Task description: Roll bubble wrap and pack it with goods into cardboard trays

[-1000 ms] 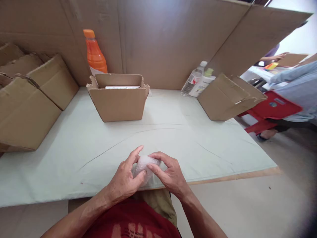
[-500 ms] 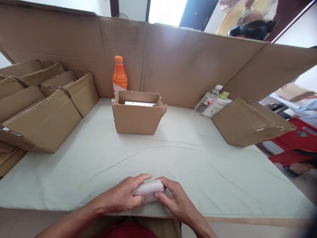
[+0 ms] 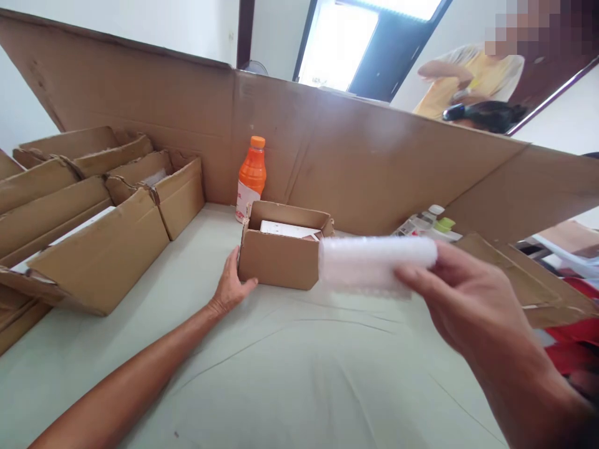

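Observation:
My right hand [image 3: 461, 299] holds a white bubble-wrapped bundle [image 3: 374, 262] up in the air, close to the camera, in front of the small open cardboard box [image 3: 281, 255]. That box stands on the pale green table cover [image 3: 281, 374] and has a white flat item [image 3: 287, 229] inside. My left hand [image 3: 231, 284] reaches forward and touches the box's left front corner, fingers spread along its side.
An orange drink bottle [image 3: 251, 178] stands behind the small box. Open cardboard boxes [image 3: 103, 249] line the left side; a tilted one [image 3: 528, 274] lies at right, with plastic bottles [image 3: 425, 223] behind it. A tall cardboard wall [image 3: 355, 168] backs the table. A person [image 3: 472, 81] stands beyond it.
Both hands held the bundle at the near table edge. Now my right hand alone has lifted it forward, and my left hand has let go and reached out to the small box.

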A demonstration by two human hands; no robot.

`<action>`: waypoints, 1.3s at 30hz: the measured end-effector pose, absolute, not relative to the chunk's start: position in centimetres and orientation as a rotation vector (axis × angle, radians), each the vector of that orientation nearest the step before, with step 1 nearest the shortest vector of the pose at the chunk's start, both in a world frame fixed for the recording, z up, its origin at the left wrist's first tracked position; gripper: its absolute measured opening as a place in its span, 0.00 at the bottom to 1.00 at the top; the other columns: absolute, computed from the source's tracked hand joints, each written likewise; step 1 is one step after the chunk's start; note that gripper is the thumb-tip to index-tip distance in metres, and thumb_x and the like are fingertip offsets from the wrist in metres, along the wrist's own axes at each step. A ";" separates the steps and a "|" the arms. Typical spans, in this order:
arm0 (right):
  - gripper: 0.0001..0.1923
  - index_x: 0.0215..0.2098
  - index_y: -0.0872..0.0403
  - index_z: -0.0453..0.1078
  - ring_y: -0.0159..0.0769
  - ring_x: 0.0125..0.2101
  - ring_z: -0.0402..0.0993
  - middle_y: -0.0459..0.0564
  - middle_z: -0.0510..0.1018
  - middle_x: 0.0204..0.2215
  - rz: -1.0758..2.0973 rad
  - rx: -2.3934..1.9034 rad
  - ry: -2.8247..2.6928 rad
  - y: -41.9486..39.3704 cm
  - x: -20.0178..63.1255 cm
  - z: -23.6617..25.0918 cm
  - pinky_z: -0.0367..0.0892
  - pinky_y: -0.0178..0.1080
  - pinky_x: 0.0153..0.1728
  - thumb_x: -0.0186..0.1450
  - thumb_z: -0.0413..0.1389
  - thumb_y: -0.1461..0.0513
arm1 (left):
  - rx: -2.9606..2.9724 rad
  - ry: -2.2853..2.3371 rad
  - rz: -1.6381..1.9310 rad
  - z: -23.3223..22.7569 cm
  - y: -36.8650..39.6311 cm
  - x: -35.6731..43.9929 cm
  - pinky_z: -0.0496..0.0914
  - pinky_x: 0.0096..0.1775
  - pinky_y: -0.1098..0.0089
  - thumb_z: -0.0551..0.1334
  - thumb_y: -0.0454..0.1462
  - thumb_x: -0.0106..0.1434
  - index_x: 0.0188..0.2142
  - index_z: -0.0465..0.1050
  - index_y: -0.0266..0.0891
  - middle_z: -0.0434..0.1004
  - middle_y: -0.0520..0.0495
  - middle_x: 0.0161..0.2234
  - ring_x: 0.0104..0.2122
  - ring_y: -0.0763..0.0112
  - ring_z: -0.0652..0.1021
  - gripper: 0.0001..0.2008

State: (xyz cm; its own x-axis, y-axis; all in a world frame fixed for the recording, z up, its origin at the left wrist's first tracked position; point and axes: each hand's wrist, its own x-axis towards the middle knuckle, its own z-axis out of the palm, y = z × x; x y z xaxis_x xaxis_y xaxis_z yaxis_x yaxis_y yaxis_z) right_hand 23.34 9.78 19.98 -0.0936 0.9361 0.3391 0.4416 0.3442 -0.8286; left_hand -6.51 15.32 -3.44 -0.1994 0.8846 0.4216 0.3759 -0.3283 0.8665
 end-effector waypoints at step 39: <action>0.09 0.26 0.55 0.70 0.32 0.21 0.67 0.47 0.73 0.19 0.564 -1.984 -2.568 23.1 2.7 20.8 0.60 0.34 0.23 0.62 0.59 0.60 | 1.579 1.414 1.647 -5.1 15.7 -5.5 0.63 0.64 0.49 0.60 0.38 0.64 0.65 0.59 0.39 0.67 0.36 0.61 0.61 0.54 0.68 0.30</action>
